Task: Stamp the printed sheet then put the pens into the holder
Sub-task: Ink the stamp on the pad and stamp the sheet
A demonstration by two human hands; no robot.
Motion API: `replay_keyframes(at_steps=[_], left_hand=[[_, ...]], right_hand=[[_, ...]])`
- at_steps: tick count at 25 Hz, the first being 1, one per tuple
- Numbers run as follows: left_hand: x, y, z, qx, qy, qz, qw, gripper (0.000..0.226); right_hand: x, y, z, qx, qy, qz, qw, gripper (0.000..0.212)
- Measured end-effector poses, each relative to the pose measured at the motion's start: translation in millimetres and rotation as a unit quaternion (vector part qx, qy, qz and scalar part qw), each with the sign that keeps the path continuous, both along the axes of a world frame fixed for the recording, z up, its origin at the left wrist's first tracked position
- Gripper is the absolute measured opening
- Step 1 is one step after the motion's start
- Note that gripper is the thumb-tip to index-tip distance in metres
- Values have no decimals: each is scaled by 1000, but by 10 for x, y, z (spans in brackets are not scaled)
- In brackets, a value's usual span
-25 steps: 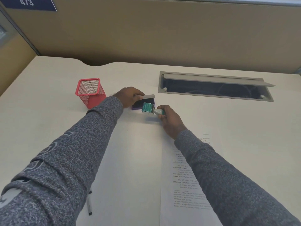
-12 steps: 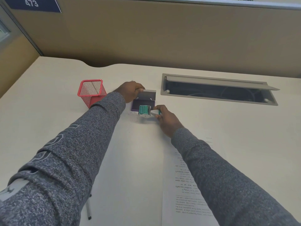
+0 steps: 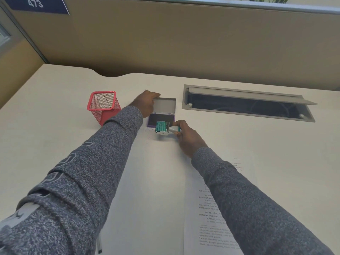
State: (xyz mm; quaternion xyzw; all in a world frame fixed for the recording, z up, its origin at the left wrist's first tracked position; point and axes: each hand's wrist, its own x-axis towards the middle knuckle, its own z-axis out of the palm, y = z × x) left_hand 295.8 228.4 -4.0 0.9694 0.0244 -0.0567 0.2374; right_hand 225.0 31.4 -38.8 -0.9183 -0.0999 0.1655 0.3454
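A purple ink pad [image 3: 161,119] lies open on the desk, its grey lid [image 3: 165,106] tipped back. My left hand [image 3: 145,103] holds the lid's left edge. My right hand [image 3: 187,137] grips the handle of a teal and white stamp [image 3: 162,127], whose face hovers at the pad's near edge. The printed sheet [image 3: 207,214] lies near me, partly under my right sleeve. A red mesh pen holder [image 3: 103,106] stands left of the pad. One pen [image 3: 99,245] pokes out from under my left sleeve at the bottom.
A grey cable hatch [image 3: 246,103] with a raised flap is cut into the desk at the back right. A tan partition wall [image 3: 184,43] rises behind the desk, with a number sign at the top left.
The ink pad's lid has swung fully open under my left hand. My right hand has kept the stamp at the pad's near edge.
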Motion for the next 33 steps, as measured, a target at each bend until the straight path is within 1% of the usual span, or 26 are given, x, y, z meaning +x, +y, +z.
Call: replay_keyframes(at_steps=[5,8,10,12,14,16,18,20,22,25,28,31,33], left_hand=[[-48,4,-50,-42,45,1,998,54],[-110,-10,-43,-70,74,9,995,55],[-170,-14,-51,-98,51,34,993,52],[-292,-35,-91,-104,-19,78,991,46],[-495,-89,-186,-89,-77,143,983,36],[-712,-163,-309,-81,-77,199,974,28],[-859,-223,-413,-83,-56,221,970,29],[-909,-250,-464,-99,-58,229,967,33],[-913,-247,-481,-103,-73,229,965,34],[-927,-233,-512,-94,-78,217,969,36],[-916,-209,-535,-79,-79,206,972,36],[-899,-201,-555,-64,-81,200,974,35],[-898,-203,-572,-54,-83,199,975,36]], right_hand=[[-11,10,0,5,2,-7,1000,25],[-24,5,23,30,8,-16,999,26],[-34,-18,53,73,5,-34,997,25],[-23,-61,74,132,-10,-79,988,24],[12,-103,123,199,-7,-139,970,25],[55,-142,190,245,5,-173,954,28],[89,-145,255,255,0,-167,952,27],[121,-105,311,243,-15,-153,958,28],[177,-36,360,208,-48,-137,967,32],[272,85,445,114,-107,-83,984,35],[343,227,516,28,-112,-20,993,43],[383,363,515,-63,-130,45,988,58],[408,423,494,-95,-152,82,980,63]])
